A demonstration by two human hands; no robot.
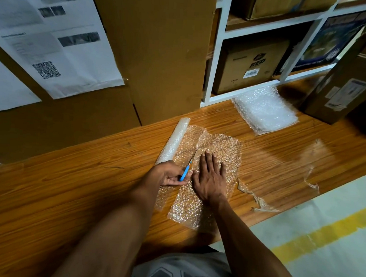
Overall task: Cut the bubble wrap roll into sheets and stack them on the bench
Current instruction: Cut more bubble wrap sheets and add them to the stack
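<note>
Bench [69, 185]: wood-grain top, warm brown, smooth, slight sheen. Bubble wrap roll [173, 141]: clear plastic, bumpy, glinting. Unrolled sheet [217, 146]: same bubbled plastic, see-through. Stack of sheets [264, 109]: whitish, glossy. Knife handle [184, 174]: blue plastic. Boxes [161, 52]: matt brown cardboard. Notices [56, 36]: white paper. Shelf frame [216, 55]: white painted finish.

Storeroom or packing area, cardboard boxes [250, 66] on white shelving [216, 53], wooden bench [69, 187]
</note>
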